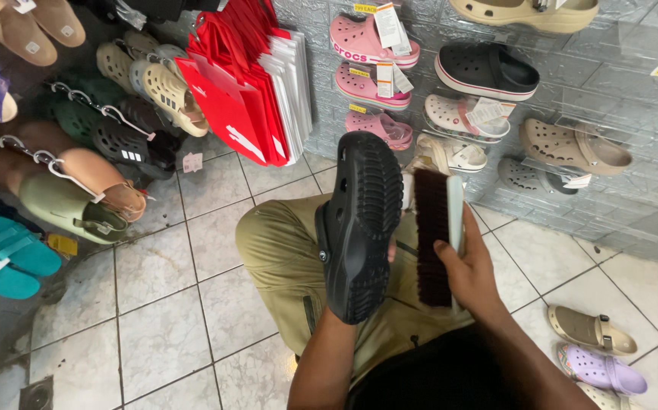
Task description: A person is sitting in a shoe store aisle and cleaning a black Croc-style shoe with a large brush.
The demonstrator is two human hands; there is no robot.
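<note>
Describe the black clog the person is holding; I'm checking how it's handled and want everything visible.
The black clog is a moulded, rubbery-looking shoe held nearly upright, toe up, its ridged sole facing the camera. A heel strap with a round rivet shows on its left edge. The left hand seems slipped inside from below, mostly hidden. It hangs above the person's khaki-clad knee. The brush in the right hand stands just beside it; whether they touch is unclear.
</note>
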